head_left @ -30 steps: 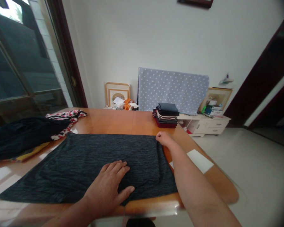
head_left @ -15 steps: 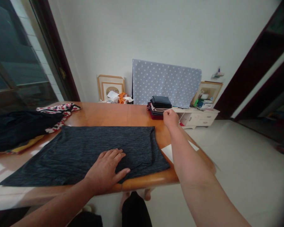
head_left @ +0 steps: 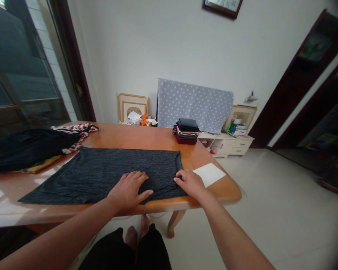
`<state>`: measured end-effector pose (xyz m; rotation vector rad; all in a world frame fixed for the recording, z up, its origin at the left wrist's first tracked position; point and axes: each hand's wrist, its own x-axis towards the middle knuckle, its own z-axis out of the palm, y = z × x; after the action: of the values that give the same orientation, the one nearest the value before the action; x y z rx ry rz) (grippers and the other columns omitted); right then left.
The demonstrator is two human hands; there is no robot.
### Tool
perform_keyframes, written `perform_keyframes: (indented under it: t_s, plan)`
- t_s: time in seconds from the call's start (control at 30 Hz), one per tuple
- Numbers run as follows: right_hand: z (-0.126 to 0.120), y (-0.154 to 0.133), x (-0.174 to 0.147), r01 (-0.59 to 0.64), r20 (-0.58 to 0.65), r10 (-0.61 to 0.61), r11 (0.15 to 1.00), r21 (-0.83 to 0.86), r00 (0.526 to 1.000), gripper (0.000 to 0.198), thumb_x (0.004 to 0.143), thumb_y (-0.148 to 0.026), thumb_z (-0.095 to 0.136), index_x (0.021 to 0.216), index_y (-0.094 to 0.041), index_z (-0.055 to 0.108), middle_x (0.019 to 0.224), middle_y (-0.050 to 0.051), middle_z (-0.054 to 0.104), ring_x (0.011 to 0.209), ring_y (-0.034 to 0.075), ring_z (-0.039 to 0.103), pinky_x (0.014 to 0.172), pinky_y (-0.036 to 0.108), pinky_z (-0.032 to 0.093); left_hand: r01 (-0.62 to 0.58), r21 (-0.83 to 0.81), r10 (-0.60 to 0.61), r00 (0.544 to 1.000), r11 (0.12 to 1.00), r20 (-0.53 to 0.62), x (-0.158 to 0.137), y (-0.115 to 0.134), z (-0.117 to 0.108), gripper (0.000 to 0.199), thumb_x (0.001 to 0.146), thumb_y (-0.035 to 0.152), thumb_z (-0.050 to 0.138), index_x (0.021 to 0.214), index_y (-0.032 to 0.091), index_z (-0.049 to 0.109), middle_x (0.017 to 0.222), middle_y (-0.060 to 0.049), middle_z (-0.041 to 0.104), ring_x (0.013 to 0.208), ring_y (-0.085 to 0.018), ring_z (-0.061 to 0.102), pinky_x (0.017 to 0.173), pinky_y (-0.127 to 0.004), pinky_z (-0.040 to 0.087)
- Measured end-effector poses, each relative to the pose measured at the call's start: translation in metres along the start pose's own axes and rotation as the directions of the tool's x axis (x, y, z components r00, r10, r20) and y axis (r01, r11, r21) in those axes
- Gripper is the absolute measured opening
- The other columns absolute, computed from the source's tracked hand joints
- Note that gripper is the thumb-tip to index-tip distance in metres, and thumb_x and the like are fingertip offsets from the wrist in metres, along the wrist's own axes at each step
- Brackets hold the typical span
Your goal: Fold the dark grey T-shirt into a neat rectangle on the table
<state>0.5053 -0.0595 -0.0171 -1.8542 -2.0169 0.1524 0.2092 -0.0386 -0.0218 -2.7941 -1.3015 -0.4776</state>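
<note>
- Dark cloth [head_left: 107, 165]: long axis left-right, mostly left of your hands.
- Left hand [head_left: 129, 189] open, flat atop.
- Right hand [head_left: 190, 183] nearer right edge, curled; grip unclear.

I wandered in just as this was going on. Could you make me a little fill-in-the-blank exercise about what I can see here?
1. Spread palm down on the dark cloth is the person's ____ hand.
2. The flat sheet beyond the right hand is coloured ____.
3. The pale grey-blue cover at the back is patterned with small white ____.
4. Seen in the picture, the folded pile is to the ____ of the loose heap.

Missing words: left; white; dots; right.
</note>
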Motion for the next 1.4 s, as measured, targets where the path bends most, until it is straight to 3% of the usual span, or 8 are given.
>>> perform_keyframes:
  t_s: [0.13, 0.33, 0.53, 0.7, 0.83, 0.97, 1.17, 1.4]
  plan:
    - [-0.008, -0.009, -0.018, -0.029, -0.086, 0.028, 0.999, -0.013, 0.996, 0.027, 0.092, -0.049, 0.054, 0.1, -0.029, 0.07, 0.096, 0.003, 0.068, 0.089, 0.018, 0.06, 0.071, 0.025, 0.036, 0.006, 0.015, -0.006, 1.0, 1.0, 0.006, -0.001, 0.002, -0.001, 0.06, 0.092, 0.064, 0.042, 0.131, 0.022, 0.059, 0.141, -0.013, 0.054, 0.132, -0.03, 0.045, 0.109, -0.047, 0.031]
    - [0.006, -0.03, -0.036, 0.093, -0.1, -0.096, 0.995, -0.041, 0.99, 0.019, 0.091, -0.044, 0.056, 0.093, -0.03, 0.069, 0.091, 0.002, 0.066, 0.088, 0.019, 0.061, 0.071, 0.027, 0.037, 0.013, 0.015, -0.014, 1.0, 1.0, 0.016, -0.002, 0.005, -0.005, 0.058, 0.091, 0.063, 0.043, 0.131, 0.023, 0.059, 0.14, -0.012, 0.055, 0.132, -0.029, 0.045, 0.109, -0.046, 0.032]
    - [0.017, -0.033, -0.034, 0.011, -0.199, -0.01, 1.0, 0.004, 0.98, 0.027, 0.094, -0.044, 0.043, 0.083, -0.03, 0.063, 0.081, 0.003, 0.068, 0.075, 0.02, 0.062, 0.062, 0.03, 0.033, 0.025, 0.022, -0.025, 1.0, 0.999, 0.001, -0.01, 0.015, -0.015, 0.057, 0.088, 0.064, 0.05, 0.128, 0.024, 0.059, 0.133, -0.01, 0.057, 0.126, -0.029, 0.049, 0.106, -0.045, 0.035]
    - [0.036, -0.036, -0.025, 0.042, -0.166, -0.031, 0.997, 0.066, 0.986, 0.031, 0.093, -0.052, 0.036, 0.08, -0.034, 0.058, 0.077, 0.004, 0.07, 0.074, 0.025, 0.066, 0.061, 0.034, 0.036, 0.04, 0.037, -0.04, 0.999, 0.999, 0.021, -0.012, 0.015, -0.016, 0.063, 0.084, 0.071, 0.05, 0.125, 0.024, 0.059, 0.128, -0.012, 0.059, 0.12, -0.032, 0.051, 0.102, -0.046, 0.037]
    - [0.048, -0.035, -0.027, -0.046, -0.104, 0.056, 0.994, 0.098, 0.993, 0.032, 0.09, -0.056, 0.036, 0.081, -0.037, 0.059, 0.079, 0.005, 0.072, 0.074, 0.027, 0.067, 0.059, 0.035, 0.038, 0.028, 0.022, -0.028, 0.999, 0.999, 0.026, -0.014, 0.011, -0.013, 0.069, 0.083, 0.075, 0.046, 0.127, 0.023, 0.059, 0.126, -0.013, 0.06, 0.118, -0.033, 0.051, 0.099, -0.047, 0.038]
    - [0.049, -0.037, -0.03, -0.151, -0.092, 0.161, 0.983, 0.106, 0.983, 0.035, 0.088, -0.06, 0.036, 0.083, -0.037, 0.062, 0.085, 0.006, 0.074, 0.074, 0.027, 0.067, 0.058, 0.034, 0.039, 0.017, 0.004, -0.017, 1.0, 1.0, 0.014, -0.016, 0.007, -0.01, 0.072, 0.082, 0.079, 0.042, 0.124, 0.022, 0.061, 0.122, -0.012, 0.062, 0.116, -0.032, 0.053, 0.096, -0.047, 0.04]
    - [0.048, -0.041, -0.033, -0.142, -0.131, 0.159, 0.982, 0.126, 0.979, 0.044, 0.089, -0.062, 0.034, 0.09, -0.03, 0.064, 0.083, 0.005, 0.072, 0.065, 0.022, 0.064, 0.055, 0.03, 0.039, 0.024, -0.037, -0.026, 0.999, 0.999, -0.035, -0.018, 0.001, -0.009, 0.074, 0.084, 0.08, 0.037, 0.126, 0.023, 0.061, 0.127, -0.011, 0.061, 0.118, -0.03, 0.054, 0.098, -0.045, 0.041]
    - [0.052, -0.041, -0.034, -0.159, -0.178, 0.172, 0.984, 0.086, 0.969, 0.043, 0.089, -0.061, 0.037, 0.093, -0.03, 0.067, 0.082, 0.005, 0.073, 0.066, 0.023, 0.064, 0.056, 0.03, 0.038, -0.088, -0.06, 0.079, 0.986, 0.994, -0.145, -0.032, -0.011, -0.03, 0.048, 0.09, 0.06, 0.052, 0.12, 0.024, 0.063, 0.122, -0.008, 0.064, 0.117, -0.027, 0.056, 0.098, -0.042, 0.042]
